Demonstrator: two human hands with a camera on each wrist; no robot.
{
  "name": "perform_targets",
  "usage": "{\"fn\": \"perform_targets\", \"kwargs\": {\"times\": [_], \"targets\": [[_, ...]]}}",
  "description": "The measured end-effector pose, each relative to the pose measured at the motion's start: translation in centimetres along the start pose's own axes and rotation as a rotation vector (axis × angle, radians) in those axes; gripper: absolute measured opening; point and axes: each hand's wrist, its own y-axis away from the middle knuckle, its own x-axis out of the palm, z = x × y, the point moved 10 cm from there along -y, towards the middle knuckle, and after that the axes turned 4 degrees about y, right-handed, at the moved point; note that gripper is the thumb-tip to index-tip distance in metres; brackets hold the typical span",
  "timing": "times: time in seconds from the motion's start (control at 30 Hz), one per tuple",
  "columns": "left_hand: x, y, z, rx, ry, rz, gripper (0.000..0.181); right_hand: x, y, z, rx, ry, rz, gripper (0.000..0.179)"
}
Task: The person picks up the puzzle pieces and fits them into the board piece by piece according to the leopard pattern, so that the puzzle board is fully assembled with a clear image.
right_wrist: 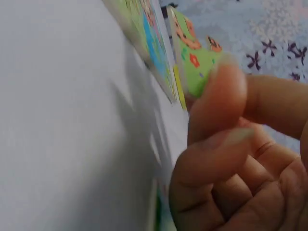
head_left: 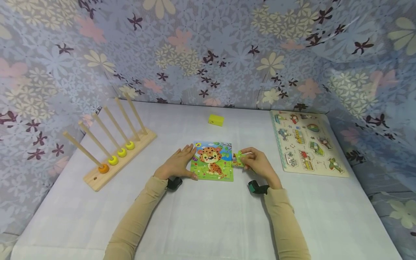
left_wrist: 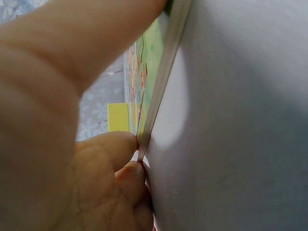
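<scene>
A square leopard jigsaw puzzle (head_left: 212, 161) lies on the table between the hands, its picture showing a spotted cub on grass. Along its left side rests the left hand (head_left: 178, 164), fingers spread and thumb near the lower left corner. In the left wrist view, fingertips (left_wrist: 126, 144) touch the puzzle's edge. Just right of the puzzle, the right hand (head_left: 259, 165) pinches a green puzzle piece (right_wrist: 195, 67) with orange spotted parts and a red flower between thumb and fingers. The piece is tilted up, and the fingers cover part of it.
A yellow block (head_left: 216, 120) sits behind the puzzle. On the left stands a wooden peg rack (head_left: 130, 157) with several upright pegs, some bearing yellow or orange beads. A vehicle picture board (head_left: 308, 144) lies on the right. Floral cloth (head_left: 208, 54) hangs behind the table.
</scene>
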Motion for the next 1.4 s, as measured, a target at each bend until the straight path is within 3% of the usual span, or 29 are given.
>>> {"fn": "perform_targets", "kwargs": {"times": [0.2,0.37,0.7,0.93,1.17,1.4], "targets": [[0.1,-0.1,0.1,0.000,-0.002,0.002,0.114,2.6,0.0,0.9,-0.036,0.021,0.100,0.025],[0.1,-0.1,0.1,-0.001,-0.004,0.006,0.114,3.9,0.0,1.2,-0.036,0.069,0.123,0.020],[-0.1,0.0,-0.1,0.001,-0.003,0.001,0.114,4.5,0.3,2.2,-0.060,0.240,0.082,0.015],[0.2,-0.1,0.1,0.002,0.000,-0.003,0.114,4.7,0.3,2.1,-0.070,0.271,0.058,0.015],[0.2,0.0,0.1,-0.001,0.002,-0.003,0.114,4.6,0.3,2.4,-0.106,0.370,0.013,0.015],[0.1,0.1,0.0,-0.003,-0.002,-0.002,0.114,4.4,0.4,2.6,-0.123,0.360,0.008,0.015]]}}
